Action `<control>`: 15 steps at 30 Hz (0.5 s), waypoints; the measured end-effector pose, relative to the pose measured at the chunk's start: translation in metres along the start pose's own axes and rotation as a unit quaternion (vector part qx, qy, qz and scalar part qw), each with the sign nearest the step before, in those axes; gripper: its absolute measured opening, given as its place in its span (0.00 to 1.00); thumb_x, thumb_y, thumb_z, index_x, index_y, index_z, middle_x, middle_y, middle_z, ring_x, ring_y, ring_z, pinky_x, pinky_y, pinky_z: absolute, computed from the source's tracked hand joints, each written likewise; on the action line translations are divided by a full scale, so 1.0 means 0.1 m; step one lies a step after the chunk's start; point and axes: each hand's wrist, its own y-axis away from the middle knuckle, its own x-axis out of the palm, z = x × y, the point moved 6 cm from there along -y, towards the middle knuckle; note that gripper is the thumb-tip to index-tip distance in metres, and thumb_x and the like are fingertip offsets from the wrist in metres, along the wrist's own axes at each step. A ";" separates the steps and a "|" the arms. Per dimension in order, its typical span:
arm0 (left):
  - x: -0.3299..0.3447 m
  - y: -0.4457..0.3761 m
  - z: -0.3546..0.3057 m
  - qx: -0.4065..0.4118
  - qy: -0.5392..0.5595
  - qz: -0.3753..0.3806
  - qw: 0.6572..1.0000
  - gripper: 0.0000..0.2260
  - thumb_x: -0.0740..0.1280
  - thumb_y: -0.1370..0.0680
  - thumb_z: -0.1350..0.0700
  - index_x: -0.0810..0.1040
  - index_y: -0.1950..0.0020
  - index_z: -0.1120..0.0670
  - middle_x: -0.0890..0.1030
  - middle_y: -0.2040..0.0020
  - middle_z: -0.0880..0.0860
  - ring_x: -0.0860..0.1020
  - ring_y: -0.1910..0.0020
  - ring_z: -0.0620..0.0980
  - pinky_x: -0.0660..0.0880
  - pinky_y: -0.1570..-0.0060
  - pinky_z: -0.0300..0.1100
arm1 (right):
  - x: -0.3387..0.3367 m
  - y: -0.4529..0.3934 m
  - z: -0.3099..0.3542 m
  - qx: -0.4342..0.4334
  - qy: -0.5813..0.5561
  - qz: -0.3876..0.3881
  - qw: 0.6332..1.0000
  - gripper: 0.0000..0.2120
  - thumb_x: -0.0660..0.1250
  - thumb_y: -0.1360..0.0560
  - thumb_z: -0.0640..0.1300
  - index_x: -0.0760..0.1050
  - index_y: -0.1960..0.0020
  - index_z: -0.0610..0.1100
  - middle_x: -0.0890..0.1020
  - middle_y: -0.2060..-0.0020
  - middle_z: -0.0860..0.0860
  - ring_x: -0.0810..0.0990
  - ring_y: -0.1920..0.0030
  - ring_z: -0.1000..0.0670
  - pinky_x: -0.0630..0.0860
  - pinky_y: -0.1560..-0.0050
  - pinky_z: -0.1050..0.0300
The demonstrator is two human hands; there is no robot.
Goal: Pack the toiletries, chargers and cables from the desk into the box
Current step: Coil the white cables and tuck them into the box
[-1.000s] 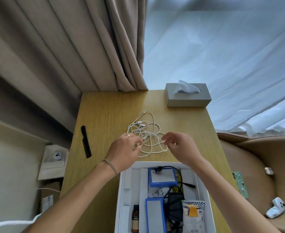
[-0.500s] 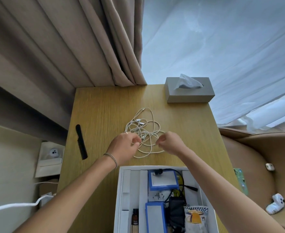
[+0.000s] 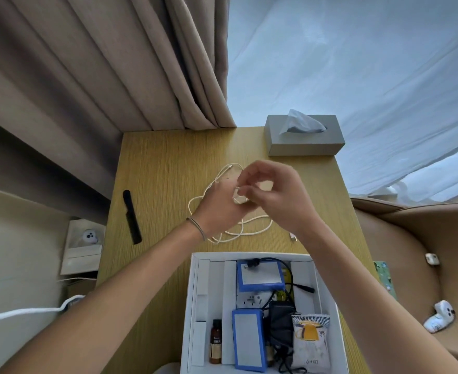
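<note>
Head view — bottle (image 3: pixel 216 341) label and pouch (image 3: pixel 310 344) writing blurred, unreadable.

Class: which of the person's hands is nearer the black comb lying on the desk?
Left. The left hand works the white cable just right of the black comb; the right hand is farther right, beyond the left hand.

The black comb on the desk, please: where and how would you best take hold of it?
Probably pinch the black comb across its narrow width near the middle, from above. It lies flat and slim on the desk, clear of the white cable, long axis running away from the person.
</note>
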 end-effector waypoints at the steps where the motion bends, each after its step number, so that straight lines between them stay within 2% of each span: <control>1: -0.01 0.01 -0.03 -0.008 0.044 0.006 0.999 0.07 0.72 0.23 0.54 0.80 0.50 0.58 0.83 0.56 0.51 0.82 0.58 0.47 0.79 0.59 0.46 | -0.03 0.00 0.03 -0.004 -0.044 -0.006 0.999 0.06 0.74 0.31 0.35 0.81 0.58 0.44 0.85 0.63 0.50 0.84 0.58 0.48 0.80 0.51 0.53; 3: -0.02 0.05 -0.09 -0.018 0.103 0.019 0.994 0.13 0.65 0.18 0.53 0.78 0.54 0.63 0.81 0.66 0.52 0.78 0.70 0.46 0.75 0.68 0.44 | -0.12 0.02 0.02 -0.006 -0.138 -0.029 0.990 0.05 0.74 0.29 0.35 0.81 0.55 0.42 0.85 0.60 0.46 0.85 0.56 0.45 0.79 0.50 0.54; 5: -0.08 0.10 -0.15 -0.039 0.159 -0.002 0.987 0.17 0.59 0.16 0.52 0.72 0.54 0.66 0.73 0.70 0.57 0.73 0.72 0.53 0.72 0.69 0.48 | -0.14 0.04 -0.07 0.015 -0.197 -0.040 0.980 0.07 0.71 0.24 0.37 0.80 0.46 0.41 0.85 0.51 0.44 0.84 0.48 0.47 0.78 0.46 0.56; 7: -0.18 0.13 -0.21 -0.055 0.224 -0.063 0.971 0.14 0.56 0.15 0.54 0.70 0.57 0.61 0.66 0.71 0.55 0.65 0.73 0.52 0.68 0.71 0.46 | 0.02 0.09 -0.17 0.078 -0.236 0.026 0.968 0.15 0.63 0.18 0.40 0.73 0.32 0.42 0.83 0.42 0.46 0.81 0.39 0.51 0.76 0.41 0.61; 9: -0.28 0.15 -0.31 -0.059 0.275 -0.121 0.952 0.15 0.55 0.14 0.55 0.67 0.60 0.58 0.63 0.71 0.54 0.61 0.74 0.51 0.63 0.73 0.44 | 0.33 0.21 -0.22 0.108 -0.240 0.146 0.954 0.18 0.59 0.16 0.44 0.68 0.26 0.46 0.81 0.39 0.50 0.78 0.36 0.52 0.73 0.35 0.60; 11: -0.37 0.14 -0.36 -0.066 0.322 -0.167 0.929 0.16 0.54 0.15 0.56 0.66 0.63 0.55 0.63 0.72 0.53 0.60 0.76 0.48 0.59 0.77 0.40 | 0.57 0.33 -0.23 0.113 -0.233 0.224 0.939 0.13 0.58 0.15 0.45 0.76 0.34 0.45 0.83 0.47 0.48 0.82 0.43 0.48 0.75 0.37 0.55; 12: -0.43 0.14 -0.38 -0.075 0.337 -0.185 0.920 0.16 0.54 0.15 0.56 0.66 0.62 0.55 0.63 0.73 0.52 0.59 0.77 0.47 0.58 0.79 0.38 | 0.65 0.37 -0.21 0.122 -0.240 0.241 0.932 0.12 0.58 0.16 0.46 0.79 0.44 0.43 0.83 0.57 0.45 0.82 0.53 0.43 0.77 0.44 0.51; 13: -0.51 0.13 -0.37 -0.083 0.342 -0.197 0.915 0.15 0.53 0.15 0.56 0.66 0.61 0.54 0.64 0.74 0.50 0.59 0.79 0.46 0.57 0.80 0.36 | 0.68 0.38 -0.19 0.130 -0.253 0.249 0.926 0.14 0.59 0.16 0.47 0.79 0.53 0.42 0.78 0.67 0.46 0.78 0.62 0.42 0.75 0.50 0.47; 14: -0.60 0.12 -0.35 -0.090 0.332 -0.205 0.916 0.14 0.52 0.15 0.56 0.66 0.60 0.54 0.64 0.74 0.49 0.59 0.79 0.45 0.56 0.80 0.35 | 0.68 0.38 -0.19 0.139 -0.267 0.252 0.920 0.17 0.59 0.16 0.49 0.76 0.59 0.42 0.72 0.72 0.48 0.73 0.67 0.44 0.73 0.53 0.46; 15: -0.71 0.13 -0.32 -0.094 0.300 -0.213 0.925 0.14 0.52 0.15 0.56 0.67 0.59 0.54 0.65 0.74 0.49 0.59 0.79 0.45 0.56 0.80 0.35 | 0.66 0.37 -0.22 0.148 -0.273 0.247 0.918 0.18 0.60 0.17 0.50 0.74 0.62 0.43 0.67 0.73 0.49 0.69 0.69 0.46 0.74 0.55 0.48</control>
